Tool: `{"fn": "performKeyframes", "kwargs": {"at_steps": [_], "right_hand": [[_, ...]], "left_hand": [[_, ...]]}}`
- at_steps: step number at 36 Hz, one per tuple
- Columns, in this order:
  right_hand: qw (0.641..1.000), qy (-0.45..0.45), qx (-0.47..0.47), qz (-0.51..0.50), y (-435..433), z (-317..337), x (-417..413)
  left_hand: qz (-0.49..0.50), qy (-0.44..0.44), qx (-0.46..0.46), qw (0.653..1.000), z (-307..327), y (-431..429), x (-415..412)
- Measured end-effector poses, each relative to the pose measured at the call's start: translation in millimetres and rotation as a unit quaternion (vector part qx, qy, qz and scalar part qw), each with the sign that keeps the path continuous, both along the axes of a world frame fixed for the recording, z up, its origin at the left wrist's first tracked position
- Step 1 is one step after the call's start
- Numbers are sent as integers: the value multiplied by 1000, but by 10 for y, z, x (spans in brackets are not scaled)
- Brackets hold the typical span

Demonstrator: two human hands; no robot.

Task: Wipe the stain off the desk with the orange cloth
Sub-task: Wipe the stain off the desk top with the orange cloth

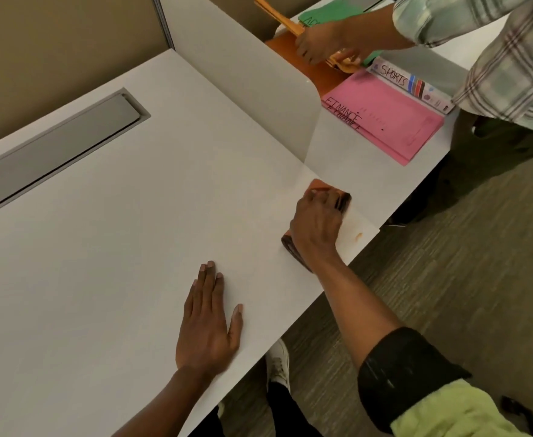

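Note:
My right hand presses the orange cloth flat onto the white desk near its right front corner. Most of the cloth is hidden under the hand; its edges show beyond the fingertips and beside the wrist. A small orange-brown stain with a faint smear above it lies just right of the hand, close to the desk edge. My left hand rests palm down on the desk with fingers spread, holding nothing, to the left of and nearer than the right hand.
A white divider panel stands behind the cloth. Beyond it, another person's hand handles orange items beside pink folders, a "SPORTS" folder and green paper. A grey cable cover is set into the desk's back left. Carpet lies to the right.

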State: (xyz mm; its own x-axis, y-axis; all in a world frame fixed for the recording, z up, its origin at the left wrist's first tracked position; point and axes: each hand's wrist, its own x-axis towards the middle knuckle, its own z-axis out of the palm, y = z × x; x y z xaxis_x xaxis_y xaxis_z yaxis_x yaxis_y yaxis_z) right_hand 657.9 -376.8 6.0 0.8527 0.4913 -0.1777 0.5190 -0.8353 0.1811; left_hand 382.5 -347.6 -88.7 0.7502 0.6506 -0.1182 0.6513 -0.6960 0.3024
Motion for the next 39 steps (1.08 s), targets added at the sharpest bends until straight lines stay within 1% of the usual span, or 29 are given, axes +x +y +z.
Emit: {"fn": "performKeyframes", "kwargs": {"at_steps": [5,7,9,12,14,16,18,21,23,26,29,33,37,39], "right_hand": [[997,14,7,-72,-248,51,264],[997,7,-2,-74,-324,41,211],[999,-4,-14,-44,-335,13,53],[999,-11,-35,32,-257,-39,-187],[996,-14,-22,86,-208,-85,-171],[996,-6,2,93,-183,-64,-24],[998,-4,24,59,-204,-13,150],[999,-12,20,-40,-301,56,326],[998,-8,5,-58,-348,67,316],[1000,20,-17,-5,-254,98,98],[997,44,-7,57,-49,103,-236],[994,23,-34,104,93,21,-438],[992,-3,-10,125,-159,-12,-537],[990,10,-11,138,-366,-47,-616]], "left_hand": [[-6,-5,5,1000,15,-1,-6],[-7,-11,4,1000,10,5,3],[-5,-13,3,1000,9,7,8],[0,-5,-1,1000,8,7,12],[1,-5,0,1000,1,6,10],[1,-9,0,1000,-1,7,9],[1,-12,-4,1000,8,2,6],[-1,-18,-3,1000,29,-7,10],[-1,-23,1,1000,32,-4,16],[1,-12,-4,1000,26,3,10],[5,-4,-6,1000,-2,4,5],[10,-8,-14,1000,-22,-6,3],[8,-6,-7,1000,22,-11,7],[4,-5,-6,1000,43,-18,13]]}}
